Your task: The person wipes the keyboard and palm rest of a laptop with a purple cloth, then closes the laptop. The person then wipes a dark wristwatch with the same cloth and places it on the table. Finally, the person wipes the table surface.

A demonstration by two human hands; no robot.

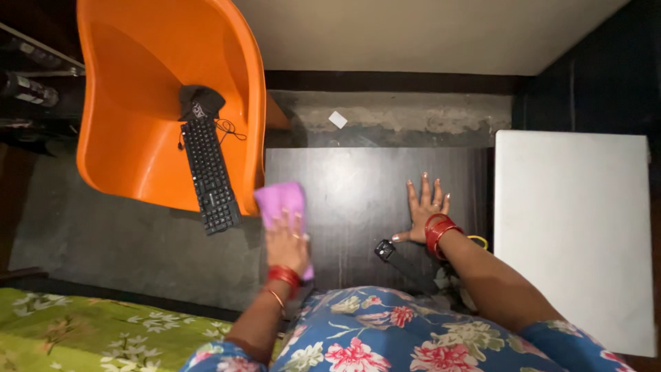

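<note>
- While my left hand (288, 241) presses the pink cloth (281, 200) flat at the dark desk (358, 193) left edge, wiping looks barely begun.
- Right hand (424, 210) spread flat mid-desk, holding nothing; most surface left.

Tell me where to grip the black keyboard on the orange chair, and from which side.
Grip the keyboard at its near end, which overhangs the orange chair's front edge. Come from below-left of the seat; that end is free, while the far end lies under a black cloth.

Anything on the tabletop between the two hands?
In the head view, the stretch of dark table between the left hand on the pink cloth and the flat right hand is bare; a small black object lies nearer the body.
</note>
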